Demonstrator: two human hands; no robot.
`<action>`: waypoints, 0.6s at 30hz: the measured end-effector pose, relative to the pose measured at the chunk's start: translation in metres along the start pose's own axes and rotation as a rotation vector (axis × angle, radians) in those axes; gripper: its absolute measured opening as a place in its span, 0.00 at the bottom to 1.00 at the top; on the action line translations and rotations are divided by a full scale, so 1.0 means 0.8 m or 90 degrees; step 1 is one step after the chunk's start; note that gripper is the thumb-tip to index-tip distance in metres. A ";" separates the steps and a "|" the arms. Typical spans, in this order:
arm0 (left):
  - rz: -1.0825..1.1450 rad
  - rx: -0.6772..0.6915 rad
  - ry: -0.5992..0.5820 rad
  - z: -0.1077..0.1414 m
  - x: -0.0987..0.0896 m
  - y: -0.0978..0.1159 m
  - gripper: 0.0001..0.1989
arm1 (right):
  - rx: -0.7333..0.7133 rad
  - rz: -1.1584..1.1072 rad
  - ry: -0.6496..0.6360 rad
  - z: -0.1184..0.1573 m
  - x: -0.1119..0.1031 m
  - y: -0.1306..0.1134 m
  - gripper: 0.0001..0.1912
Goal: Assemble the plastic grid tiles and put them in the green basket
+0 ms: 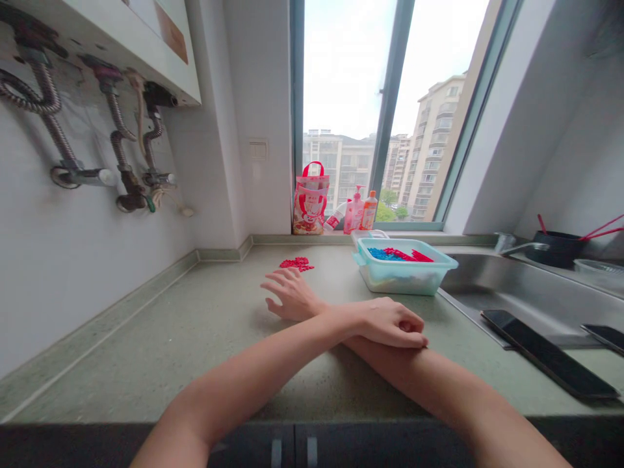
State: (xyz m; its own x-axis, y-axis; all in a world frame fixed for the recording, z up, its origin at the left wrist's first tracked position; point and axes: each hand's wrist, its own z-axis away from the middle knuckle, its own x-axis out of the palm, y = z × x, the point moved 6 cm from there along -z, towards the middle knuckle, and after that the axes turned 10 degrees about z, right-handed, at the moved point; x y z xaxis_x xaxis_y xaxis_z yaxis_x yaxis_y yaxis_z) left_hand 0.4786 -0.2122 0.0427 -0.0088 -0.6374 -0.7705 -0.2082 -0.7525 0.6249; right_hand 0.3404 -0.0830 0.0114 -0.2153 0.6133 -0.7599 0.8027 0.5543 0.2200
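Observation:
My forearms cross over the counter, the left one on top. My left hand (390,322) is at the right, above my right forearm, with its fingers curled in; whatever they may hold is hidden. Reaching to the left, my right hand (291,296) is open, palm down, its fingers spread and holding nothing. Just beyond it lies a loose pile of small red pieces (297,263) on the counter. Behind my left hand stands a pale turquoise plastic tub (407,279) with blue pieces (383,254) and red pieces (422,256) in it.
A sink (526,286) is at the right, with a black phone-like slab (546,351) over its near edge and another dark slab (607,338) beyond. A red-handled bag (311,201) and bottles (358,211) stand by the window. Pipes (117,123) hang at the left.

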 end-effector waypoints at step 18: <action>-0.117 -0.049 -0.029 0.018 -0.019 -0.026 0.17 | 0.324 -0.027 -0.262 -0.018 0.076 0.108 0.25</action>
State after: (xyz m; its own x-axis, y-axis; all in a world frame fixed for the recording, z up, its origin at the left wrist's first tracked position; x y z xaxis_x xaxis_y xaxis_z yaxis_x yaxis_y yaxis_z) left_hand 0.4691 -0.1846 0.0395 -0.0220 -0.4813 -0.8763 -0.1353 -0.8670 0.4796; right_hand 0.3887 0.0101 -0.0067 -0.1033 0.2751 -0.9558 0.9828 0.1761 -0.0555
